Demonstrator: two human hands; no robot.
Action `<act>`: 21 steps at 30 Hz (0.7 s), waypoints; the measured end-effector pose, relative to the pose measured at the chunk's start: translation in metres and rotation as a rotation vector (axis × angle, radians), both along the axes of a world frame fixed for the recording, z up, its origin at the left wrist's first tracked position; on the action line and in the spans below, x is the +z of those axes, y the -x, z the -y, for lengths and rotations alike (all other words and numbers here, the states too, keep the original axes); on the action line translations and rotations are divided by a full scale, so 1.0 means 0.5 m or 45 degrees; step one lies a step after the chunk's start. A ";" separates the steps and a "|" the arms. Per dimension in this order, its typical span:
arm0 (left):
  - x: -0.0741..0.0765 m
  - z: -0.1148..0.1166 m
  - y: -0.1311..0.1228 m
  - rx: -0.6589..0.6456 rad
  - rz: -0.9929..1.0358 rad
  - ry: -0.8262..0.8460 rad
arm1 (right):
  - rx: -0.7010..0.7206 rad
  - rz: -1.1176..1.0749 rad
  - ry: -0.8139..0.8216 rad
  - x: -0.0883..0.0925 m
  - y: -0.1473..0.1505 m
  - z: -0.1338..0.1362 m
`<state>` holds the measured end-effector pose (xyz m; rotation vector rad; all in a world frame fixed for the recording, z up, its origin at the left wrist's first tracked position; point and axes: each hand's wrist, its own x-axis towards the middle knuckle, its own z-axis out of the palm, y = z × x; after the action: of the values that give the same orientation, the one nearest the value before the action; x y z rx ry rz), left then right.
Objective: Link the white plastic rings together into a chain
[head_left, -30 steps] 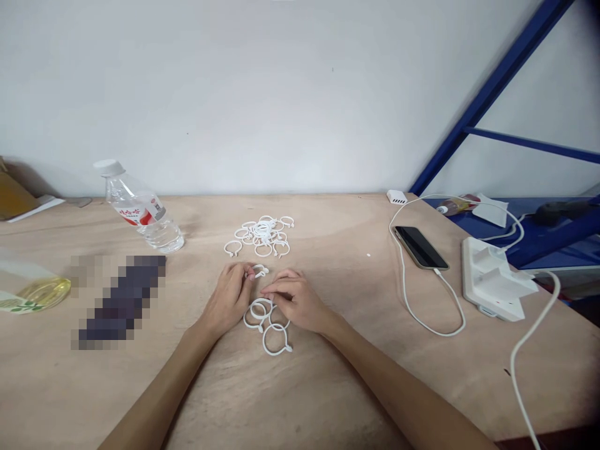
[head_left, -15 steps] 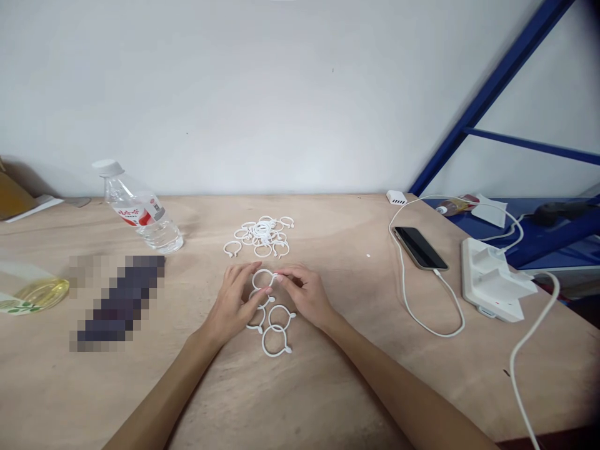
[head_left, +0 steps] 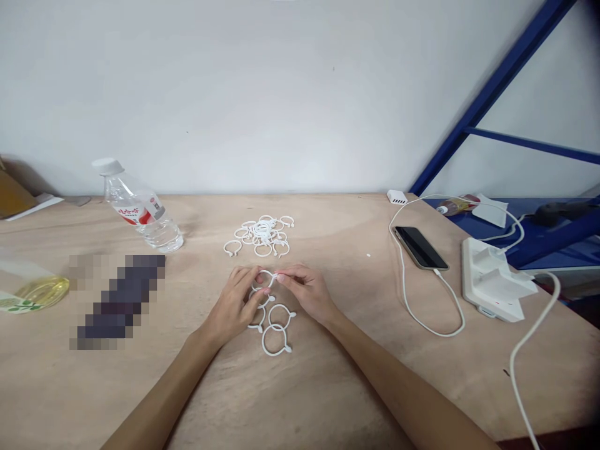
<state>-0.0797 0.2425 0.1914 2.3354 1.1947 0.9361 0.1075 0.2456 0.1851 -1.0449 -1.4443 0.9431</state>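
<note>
Between both hands is a white plastic ring (head_left: 266, 271), held just above the wooden table. My left hand (head_left: 237, 297) is closed on the ring's left side, thumb below and fingers above. The fingertips of my right hand (head_left: 307, 289) pinch the small tab at its right side. Below the hands lie several white rings with tabs, the nearest ring (head_left: 263, 345) overlapping another ring (head_left: 281, 305). Part of this group is hidden behind my left thumb and fingers. Farther back is a pile of white rings (head_left: 263, 232), some with open ends.
A tilted water bottle (head_left: 143, 219) and a blurred dark patch (head_left: 122, 300) are at left, near a clear bag (head_left: 40, 294). On the right are a phone (head_left: 420, 247) on a white cable, a power strip (head_left: 492, 281) and a small white charger (head_left: 397, 197).
My left fingers have shifted slightly right, farther over the held ring. My right fingertips remain pinched at its tab. The other rings lie where they were.
</note>
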 end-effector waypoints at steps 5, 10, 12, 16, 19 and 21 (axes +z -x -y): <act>0.001 0.002 0.000 0.010 0.000 0.018 | -0.009 0.010 -0.009 0.005 -0.001 0.001; 0.003 0.002 -0.003 -0.002 0.009 0.015 | -0.025 0.000 -0.026 0.004 0.001 0.002; 0.005 0.003 -0.004 0.004 0.007 0.020 | -0.035 0.000 -0.033 0.004 0.001 0.002; 0.006 0.003 -0.007 0.002 0.004 0.005 | -0.043 0.008 -0.043 0.007 0.000 0.004; 0.004 0.004 -0.008 -0.005 0.007 -0.005 | -0.043 0.019 -0.050 0.008 0.001 0.005; 0.003 0.003 -0.007 0.007 0.007 -0.004 | -0.045 0.032 -0.051 0.006 0.002 0.004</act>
<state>-0.0761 0.2410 0.1929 2.3320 1.1990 0.9463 0.1066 0.2435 0.1880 -1.0533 -1.4550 0.8753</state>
